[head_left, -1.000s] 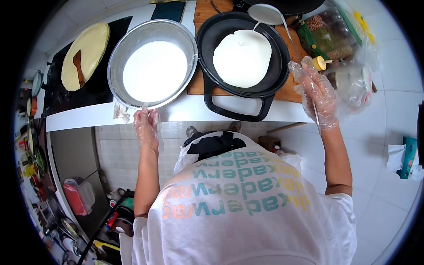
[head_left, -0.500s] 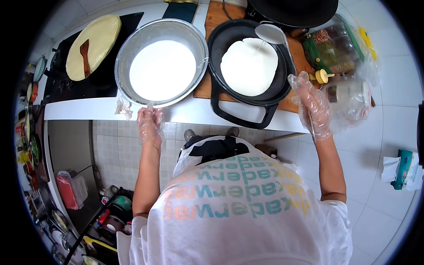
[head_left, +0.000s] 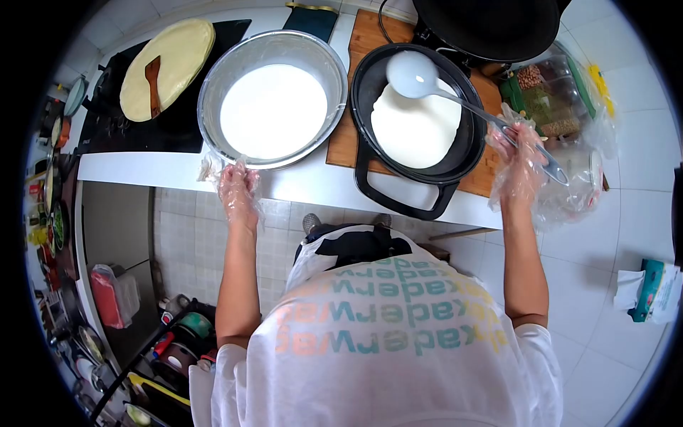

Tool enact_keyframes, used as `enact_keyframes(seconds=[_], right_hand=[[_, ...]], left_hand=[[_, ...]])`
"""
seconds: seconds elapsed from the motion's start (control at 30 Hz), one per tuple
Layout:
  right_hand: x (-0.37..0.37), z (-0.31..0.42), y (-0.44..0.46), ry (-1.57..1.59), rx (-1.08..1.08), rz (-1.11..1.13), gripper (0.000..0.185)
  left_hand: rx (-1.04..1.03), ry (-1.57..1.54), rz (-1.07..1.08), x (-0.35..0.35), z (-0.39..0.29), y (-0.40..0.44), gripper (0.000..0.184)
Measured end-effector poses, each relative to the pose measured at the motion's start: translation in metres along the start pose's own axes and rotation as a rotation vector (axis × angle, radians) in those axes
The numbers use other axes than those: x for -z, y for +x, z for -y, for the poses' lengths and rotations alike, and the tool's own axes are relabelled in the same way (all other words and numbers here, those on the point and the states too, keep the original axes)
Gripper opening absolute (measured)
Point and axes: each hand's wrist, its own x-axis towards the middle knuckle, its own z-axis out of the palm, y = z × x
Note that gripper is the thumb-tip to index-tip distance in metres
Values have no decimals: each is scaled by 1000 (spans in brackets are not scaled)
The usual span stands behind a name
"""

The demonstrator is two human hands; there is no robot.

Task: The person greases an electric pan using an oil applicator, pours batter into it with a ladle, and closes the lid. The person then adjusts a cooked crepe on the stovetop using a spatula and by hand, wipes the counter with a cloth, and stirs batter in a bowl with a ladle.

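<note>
My right hand (head_left: 521, 165), in a clear plastic glove, is closed on the handle of a metal ladle (head_left: 413, 75). The ladle's bowl is over the upper left of a black pan (head_left: 469, 146), where white batter (head_left: 416, 132) lies in a rounded sheet. Left of the pan stands a large metal bowl (head_left: 213, 71) of white liquid (head_left: 273, 112). My left hand (head_left: 239, 193), also gloved, has its fingers curled at the bowl's near rim; whether they pinch the rim is hard to see.
Stacked pale yellow flatbreads (head_left: 174, 53) with a wooden spatula (head_left: 153, 87) lie on the black cooktop (head_left: 181, 132) at the left. A wooden board (head_left: 341, 146) is under the pan. Another black pan (head_left: 491, 25) and a green-edged container (head_left: 548, 85) stand behind.
The ladle has swung left over the pan, its bowl now level over the batter, and the thin stream from it is gone. The batter sheet has grown. The camera view has shifted slightly.
</note>
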Motion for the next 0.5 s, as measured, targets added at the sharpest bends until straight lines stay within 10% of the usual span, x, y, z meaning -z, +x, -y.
enact_keyframes(seconds=[0.23,0.33,0.4,0.5], right_hand=[[-97,-12,-38,300,-304,209,27],[-143,-54,-54,-51,-134,417,29],[-165,-101,-55,-459,474,499,27],[-207,-152,-72,-383,415,479,23]], left_hand=[[-130,5,-44,17,-4,42,10],[-189,51,14,30,-11,64,16],[-171,43,6,30,-19,78,15],[-163,-97,33,36,-23,89,17]])
